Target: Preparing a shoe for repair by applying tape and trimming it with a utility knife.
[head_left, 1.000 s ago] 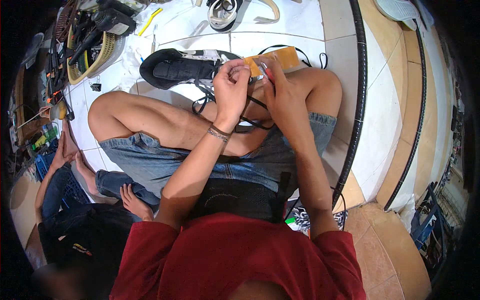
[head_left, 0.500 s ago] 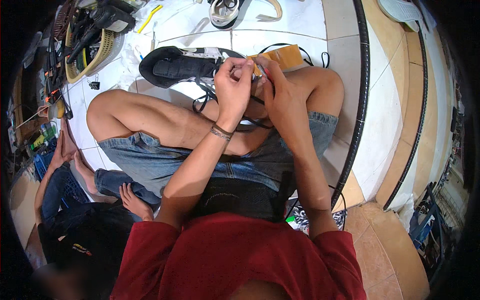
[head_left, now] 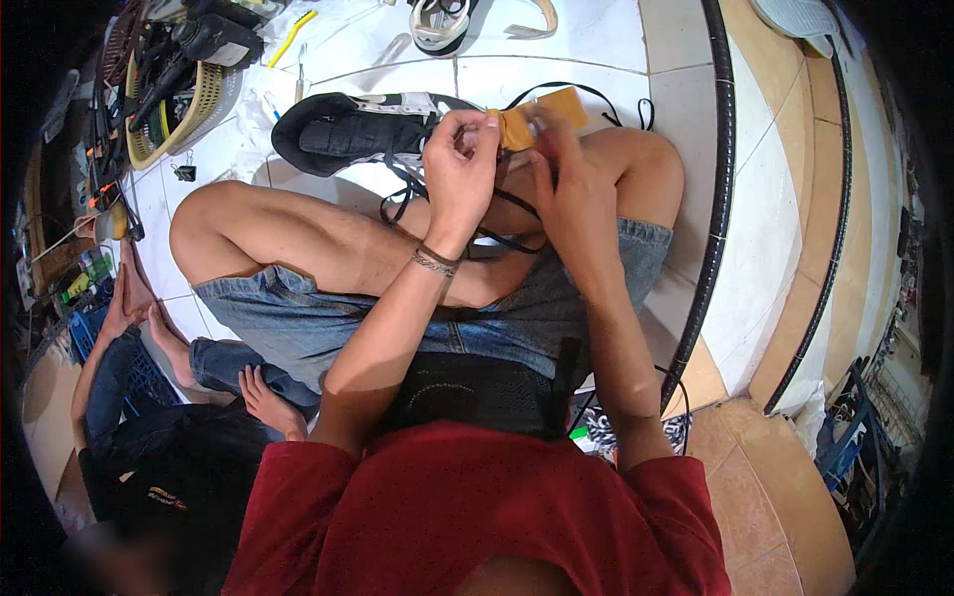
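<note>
we see small coloured lettering (head_left: pixel 167 499) on the dark shirt (head_left: pixel 194 452) of the person seated at lower left. our left hand (head_left: pixel 462 169) pinches the left end of an amber strip (head_left: pixel 566 104) between thumb and forefinger, and the strip runs rightward from those fingertips, beyond the black-and-white shoe (head_left: pixel 363 134). our right hand (head_left: pixel 571 179) is blurred over the strip's middle, near a shiny object (head_left: pixel 538 123), and we cannot tell whether its fingers are closed or apart

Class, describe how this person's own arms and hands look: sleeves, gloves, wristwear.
The sleeves are short and dark red. The left hand is gloveless, with a dark band and a silvery chain bracelet at its wrist. The right hand is gloveless too, with no wristwear visible.
</note>
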A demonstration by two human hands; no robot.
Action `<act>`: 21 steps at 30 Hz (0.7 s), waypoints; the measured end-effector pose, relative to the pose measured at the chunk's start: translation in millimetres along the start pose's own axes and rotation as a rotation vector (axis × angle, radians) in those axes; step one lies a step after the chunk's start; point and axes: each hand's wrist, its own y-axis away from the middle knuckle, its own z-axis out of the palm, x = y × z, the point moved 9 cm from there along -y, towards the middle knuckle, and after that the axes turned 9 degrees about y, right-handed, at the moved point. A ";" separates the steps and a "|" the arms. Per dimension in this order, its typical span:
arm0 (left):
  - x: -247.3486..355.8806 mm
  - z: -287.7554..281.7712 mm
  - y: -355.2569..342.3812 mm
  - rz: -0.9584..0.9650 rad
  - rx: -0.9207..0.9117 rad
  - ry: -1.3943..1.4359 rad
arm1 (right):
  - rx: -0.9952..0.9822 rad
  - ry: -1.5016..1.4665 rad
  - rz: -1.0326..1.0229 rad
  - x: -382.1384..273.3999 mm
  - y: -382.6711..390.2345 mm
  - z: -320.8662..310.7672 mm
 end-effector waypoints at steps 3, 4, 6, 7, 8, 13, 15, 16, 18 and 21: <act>-4.6 -3.2 -0.4 -0.019 0.006 0.030 | 0.117 -0.072 0.026 9.6 -6.0 -16.0; -3.8 -4.6 -1.2 -0.010 0.016 0.045 | 0.079 -0.045 0.040 13.7 -12.8 -11.3; -6.4 -4.8 -0.9 -0.043 0.012 0.064 | 0.046 -0.016 0.058 20.3 -22.7 -9.5; -7.6 -6.4 -1.5 -0.073 0.017 0.081 | 0.037 0.007 0.064 22.3 -27.6 -11.3; -9.0 -8.1 -2.3 -0.069 0.016 0.081 | 0.029 0.031 0.070 25.5 -31.9 -12.8; -42.0 11.6 -1.3 -0.231 -0.106 0.078 | 0.041 0.201 0.134 56.6 -46.0 -29.8; -50.9 16.0 -6.7 -0.252 -0.135 0.032 | -0.012 0.263 0.168 57.8 -49.0 -35.4; -47.6 18.2 -10.6 -0.193 -0.132 0.055 | -0.011 0.262 0.166 52.7 -51.2 -40.0; -46.1 21.1 -13.7 -0.133 -0.127 0.077 | -0.101 0.301 0.214 48.3 -52.2 -39.5; -45.8 40.6 -13.1 -0.207 -0.155 0.220 | -0.068 0.304 0.255 62.3 -53.8 -43.0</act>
